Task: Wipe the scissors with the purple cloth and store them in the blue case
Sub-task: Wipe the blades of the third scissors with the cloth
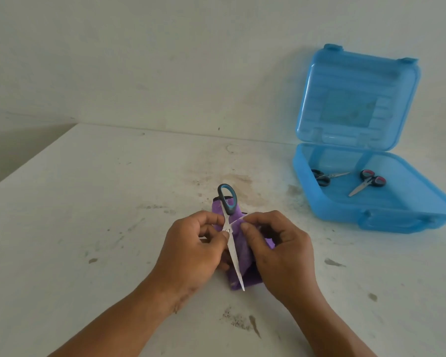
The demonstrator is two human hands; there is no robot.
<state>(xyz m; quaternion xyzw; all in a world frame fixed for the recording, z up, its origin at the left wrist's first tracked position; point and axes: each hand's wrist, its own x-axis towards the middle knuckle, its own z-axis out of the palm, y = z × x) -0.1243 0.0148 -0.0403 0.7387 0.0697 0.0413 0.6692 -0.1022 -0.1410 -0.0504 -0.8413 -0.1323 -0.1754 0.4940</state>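
My left hand pinches a pair of scissors near the pivot; the grey and blue handle points away from me and the blades are spread, one tip toward me. My right hand holds the purple cloth against the blades, bunched under and beside them. The blue case lies open at the right, its lid leaning on the wall. Inside it lie a black-handled pair of scissors and a pair with red and black handles.
The white table is stained and speckled with dirt, with its left edge running diagonally at the far left. A white wall stands close behind the table.
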